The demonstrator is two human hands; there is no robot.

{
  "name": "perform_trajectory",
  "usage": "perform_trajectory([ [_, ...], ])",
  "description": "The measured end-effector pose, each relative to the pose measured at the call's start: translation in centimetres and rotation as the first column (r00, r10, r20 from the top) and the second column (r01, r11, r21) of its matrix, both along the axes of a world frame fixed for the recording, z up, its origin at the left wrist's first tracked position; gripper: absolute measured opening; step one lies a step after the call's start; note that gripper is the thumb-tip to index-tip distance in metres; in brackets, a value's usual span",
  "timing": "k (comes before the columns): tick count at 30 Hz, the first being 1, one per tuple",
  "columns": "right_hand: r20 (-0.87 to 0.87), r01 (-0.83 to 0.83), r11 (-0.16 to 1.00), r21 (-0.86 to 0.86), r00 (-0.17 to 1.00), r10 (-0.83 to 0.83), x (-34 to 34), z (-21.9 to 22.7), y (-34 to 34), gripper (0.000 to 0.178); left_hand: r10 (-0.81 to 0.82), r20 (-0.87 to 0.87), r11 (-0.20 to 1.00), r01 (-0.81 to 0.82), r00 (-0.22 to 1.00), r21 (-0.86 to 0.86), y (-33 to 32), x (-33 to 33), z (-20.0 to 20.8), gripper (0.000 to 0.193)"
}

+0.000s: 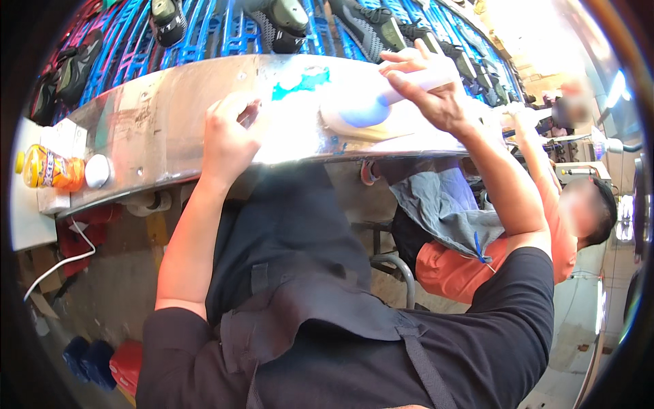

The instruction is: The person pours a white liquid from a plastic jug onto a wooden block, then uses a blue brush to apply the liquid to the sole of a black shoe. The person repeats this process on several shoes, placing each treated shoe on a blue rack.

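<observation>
My left hand (231, 133) is over the bench (170, 112), its fingers curled in toward the thumb. Whatever lies between those fingertips, if anything, is too small and bright to make out. Further right, my right hand (436, 88) is raised near the bench's far edge, fingers stretched and thumb apart. Just left of it sits a rounded, pale blue-violet thing (364, 112), partly washed out by glare. A pale lilac part reaches toward my right palm; I cannot tell whether they touch. A bright blue patch (303, 82) lies between the hands.
Beyond the bench, dark sneakers (279, 24) stand on a blue slatted rack (211, 34). At left are an orange bottle with a yellow cap (51, 169) and a white round object (97, 170). A co-worker in an orange shirt (449, 269) sits close on the right.
</observation>
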State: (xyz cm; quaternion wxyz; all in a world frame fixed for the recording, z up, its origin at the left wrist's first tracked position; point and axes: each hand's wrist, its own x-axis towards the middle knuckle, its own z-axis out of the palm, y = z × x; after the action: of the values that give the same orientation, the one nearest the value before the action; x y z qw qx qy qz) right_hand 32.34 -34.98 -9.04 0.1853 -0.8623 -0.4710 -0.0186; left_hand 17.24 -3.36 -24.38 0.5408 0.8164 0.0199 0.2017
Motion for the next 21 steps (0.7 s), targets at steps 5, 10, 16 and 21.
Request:
perform_trajectory([
  [5, 0.05, -0.037, 0.998, -0.043, 0.998, 0.039, 0.4, 0.4, 0.1, 0.041, 0.013, -0.06, 0.989, -0.022, 0.998, -0.147, 0.3, -0.3, -0.7, 0.025],
  [10, -0.061, -0.001, 1.0, -0.016, 0.998, 0.0, -0.2, 0.6, 0.4, 0.039, -0.005, -0.083, 0.989, -0.007, 0.997, -0.15, 0.4, -0.2, -0.6, 0.024],
  [16, 0.079, -0.088, 0.996, -0.016, 0.993, 0.089, 0.8, 0.5, -0.7, 0.038, -0.019, -0.067, 0.988, 0.008, 0.998, -0.155, 0.1, 0.1, -0.9, 0.024],
  [21, -0.19, 0.062, 0.911, 0.409, 0.982, 0.019, 1.6, -0.9, -0.1, 0.033, -0.024, -0.046, 0.993, 0.019, 0.999, -0.116, 0.3, 0.2, -1.0, 0.023],
])
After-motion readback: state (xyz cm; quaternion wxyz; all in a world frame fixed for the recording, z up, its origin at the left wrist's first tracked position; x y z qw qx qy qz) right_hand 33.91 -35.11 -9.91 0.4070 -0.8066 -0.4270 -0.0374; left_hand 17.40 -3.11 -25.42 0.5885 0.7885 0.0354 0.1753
